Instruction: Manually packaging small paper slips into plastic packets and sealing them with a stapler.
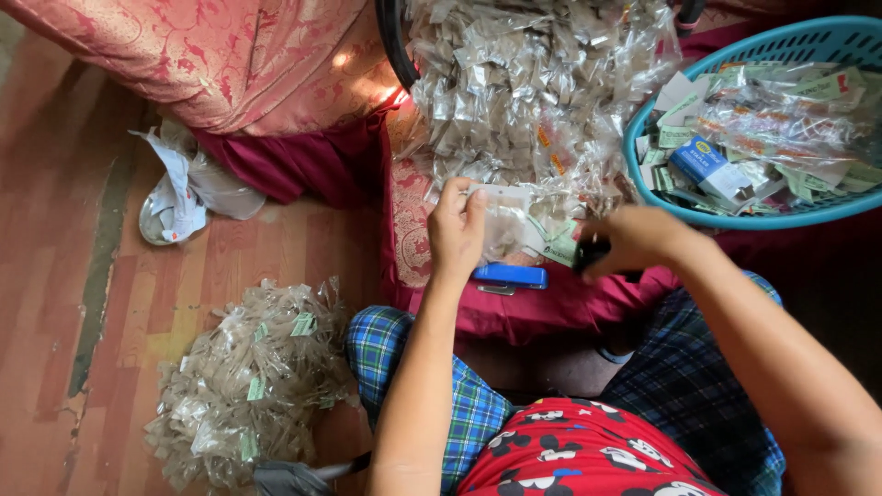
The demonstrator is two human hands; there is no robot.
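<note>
two hands raised — left hand [457, 230] pinching a clear packet [503, 219], right hand [632, 241] fisted around a dark tool [591, 253]

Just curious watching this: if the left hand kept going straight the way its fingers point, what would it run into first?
Most likely the big heap of clear packets lying just beyond it. The left hand already pinches one small clear packet, and its fingers point up toward that heap; depth is hard to judge.
</note>
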